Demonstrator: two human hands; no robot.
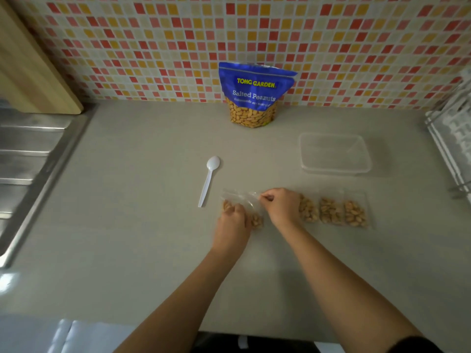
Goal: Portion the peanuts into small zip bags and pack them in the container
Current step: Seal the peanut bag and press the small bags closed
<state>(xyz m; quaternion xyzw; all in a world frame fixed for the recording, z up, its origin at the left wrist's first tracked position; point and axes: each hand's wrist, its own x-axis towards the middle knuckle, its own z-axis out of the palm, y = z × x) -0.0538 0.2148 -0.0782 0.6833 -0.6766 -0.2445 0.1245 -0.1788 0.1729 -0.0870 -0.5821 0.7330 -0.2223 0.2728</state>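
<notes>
A small zip bag (251, 203) holding some peanuts lies on the table (153, 238) in front of the person, gripped by both hands. The left hand (233, 218) has its fingers curled over the lower, peanut-filled end of the bag and presses it down against the table. The right hand (280, 205) pinches the clear upper edge of the bag between thumb and fingertips, and its wrist covers part of the nearest packed bag beside it. Just to the right, three filled bags (331, 212) lie flat in a row, side by side, each with a clump of peanuts inside. Behind that row, apart from it, stands the clear plastic container (305, 165), lidless, nothing visible in it. A white plastic spoon (209, 180) lies to the left of the hands, bowl pointing away from the person. Further back, the blue peanut pouch (254, 95) stands upright against the tiled wall (153, 47). A steel sink drainboard (28, 161) runs along the left edge, a wooden board (33, 72) leans above it, and a wire rack (453, 138) sits at the far right
</notes>
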